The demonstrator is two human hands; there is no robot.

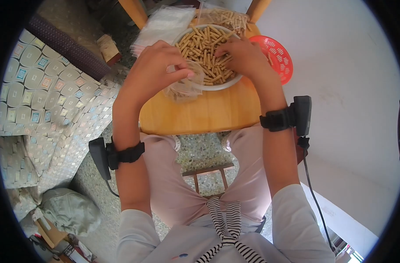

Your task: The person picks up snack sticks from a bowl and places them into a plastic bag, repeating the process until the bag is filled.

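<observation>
My left hand (pixel 161 63) is closed on the rim of a clear plastic bag (pixel 182 90), thumb and fingers pinching it beside the bowl. Some tan pieces show dimly through the bag. A round white bowl (pixel 218 87) is heaped with short tan sticks (pixel 203 47), thin cylinders whose exact kind I cannot make out. Over the bowl's right side, my right hand (pixel 241 56) has its fingers curled down into the sticks. Its fingertips are partly hidden among them.
The bowl stands on a wooden chair seat (pixel 200 114). Behind it lie a stack of clear bags (pixel 165 24) and a filled bag of sticks (pixel 226 18). A red perforated basket (pixel 282 61) sits at right against the white wall (pixel 340 65). Patterned cloth (pixel 55 101) hangs at left.
</observation>
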